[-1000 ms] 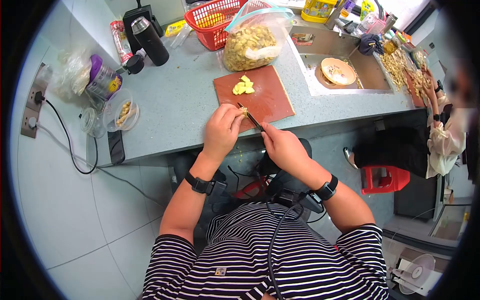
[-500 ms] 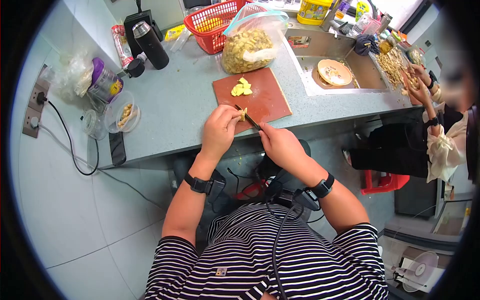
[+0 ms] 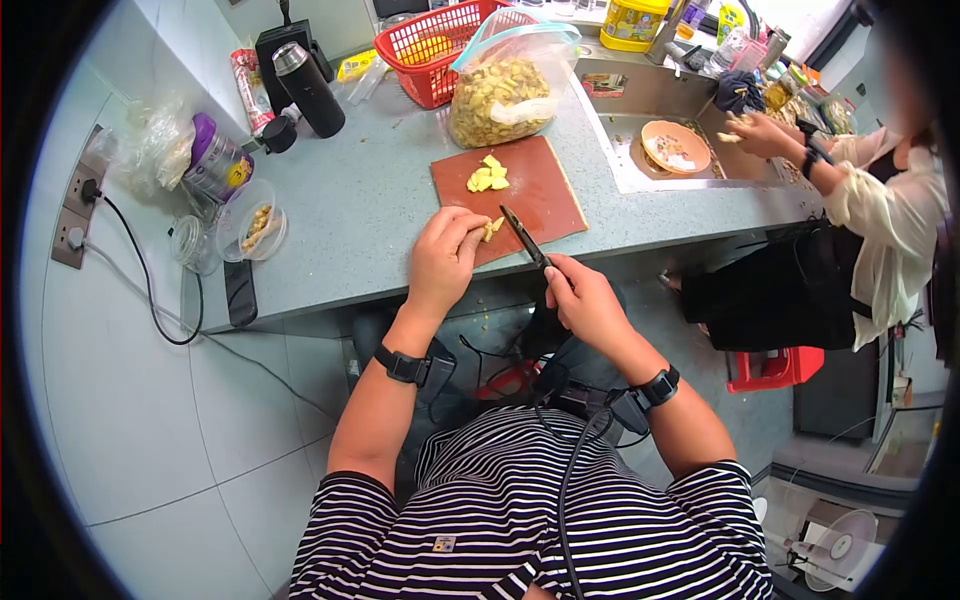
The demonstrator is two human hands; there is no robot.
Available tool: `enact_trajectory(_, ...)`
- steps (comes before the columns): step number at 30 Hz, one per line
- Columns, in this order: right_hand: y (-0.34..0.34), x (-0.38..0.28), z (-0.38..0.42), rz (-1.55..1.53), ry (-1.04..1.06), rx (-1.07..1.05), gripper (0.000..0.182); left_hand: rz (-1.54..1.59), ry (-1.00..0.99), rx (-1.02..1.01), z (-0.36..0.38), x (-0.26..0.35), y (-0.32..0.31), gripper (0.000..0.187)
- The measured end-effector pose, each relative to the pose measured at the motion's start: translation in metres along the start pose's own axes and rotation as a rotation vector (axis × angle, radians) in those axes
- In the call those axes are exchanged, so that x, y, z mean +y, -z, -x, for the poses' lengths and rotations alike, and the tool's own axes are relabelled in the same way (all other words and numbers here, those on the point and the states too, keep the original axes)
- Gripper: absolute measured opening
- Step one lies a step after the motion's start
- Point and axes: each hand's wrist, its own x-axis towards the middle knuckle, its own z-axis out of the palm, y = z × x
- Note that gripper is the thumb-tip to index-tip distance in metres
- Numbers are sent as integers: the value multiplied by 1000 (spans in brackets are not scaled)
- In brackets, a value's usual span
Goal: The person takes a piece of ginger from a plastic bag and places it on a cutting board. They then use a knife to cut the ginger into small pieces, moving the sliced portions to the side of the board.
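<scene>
A small pale yellow piece [image 3: 490, 229] is pinched in the fingertips of the left hand [image 3: 443, 257] over the near edge of the reddish cutting board [image 3: 540, 205]. A dark-bladed knife [image 3: 525, 238] is gripped by the closed right hand [image 3: 583, 299], just right of the piece.

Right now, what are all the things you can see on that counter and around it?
Cutting board: one, red-brown, counter middle.
Cut yellow pieces: small pile, on the board.
Plastic bag: one, clear, full of yellowish pieces, behind the board.
Basket: one, red, back.
Flask: one, black, back left.
Bowl: one, tan, in the sink.
Phone: one, black, counter's front edge.
Co-worker's hand: over the sink.
Left hand: holds a yellow piece.
Right hand: holds a knife.
</scene>
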Motion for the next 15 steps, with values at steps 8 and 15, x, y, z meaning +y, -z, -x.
enact_trajectory(8, 6, -17, 12, 38, 98, -51, 42, 46, 26, -24, -1, 2, 0, 11)
enact_trajectory(15, 6, -15, 15, 79, 77, -56, 40, 67, 77, -23, 1, 3, -1, 11)
